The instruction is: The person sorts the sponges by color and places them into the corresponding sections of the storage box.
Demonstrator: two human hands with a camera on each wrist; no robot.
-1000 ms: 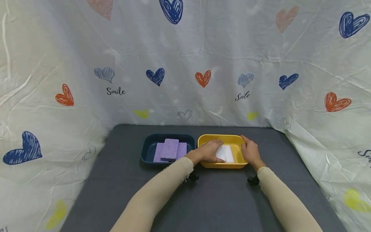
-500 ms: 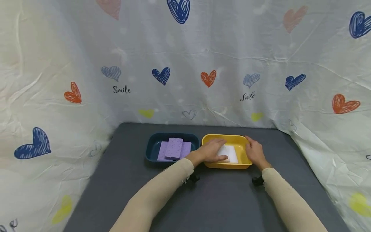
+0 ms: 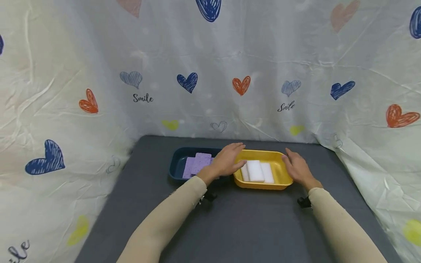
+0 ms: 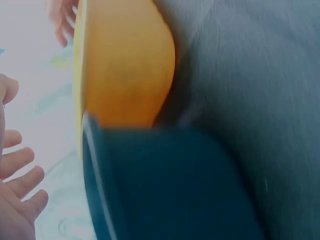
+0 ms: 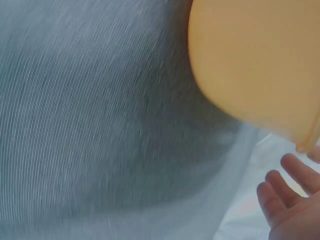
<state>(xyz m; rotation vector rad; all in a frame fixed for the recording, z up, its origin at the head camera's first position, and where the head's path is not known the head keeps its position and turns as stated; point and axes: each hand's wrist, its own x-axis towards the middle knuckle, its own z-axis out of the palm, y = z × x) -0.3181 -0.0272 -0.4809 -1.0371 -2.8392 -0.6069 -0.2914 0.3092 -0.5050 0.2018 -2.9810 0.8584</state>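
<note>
My left hand (image 3: 226, 160) is raised over the spot where the two trays meet, fingers straight, with nothing in its grasp. At the right end of the yellow tray (image 3: 282, 179), my right hand (image 3: 298, 169) has its fingers extended; the right wrist view shows them close to the rim, and contact is unclear. Inside the yellow tray lie three white sponge-like blocks (image 3: 255, 171), the middle one overlapping the others. Purple sponges (image 3: 201, 163) lie in the dark blue tray (image 3: 177, 166), one on top; my left hand partly hides them.
Both trays stand side by side on a dark grey table (image 3: 250, 223). A white curtain (image 3: 210, 54) printed with hearts hangs behind and along both sides.
My left hand has lifted off the white blocks and moved left to the gap between the trays. My right hand has loosened from the yellow rim. The head view has shifted slightly.
</note>
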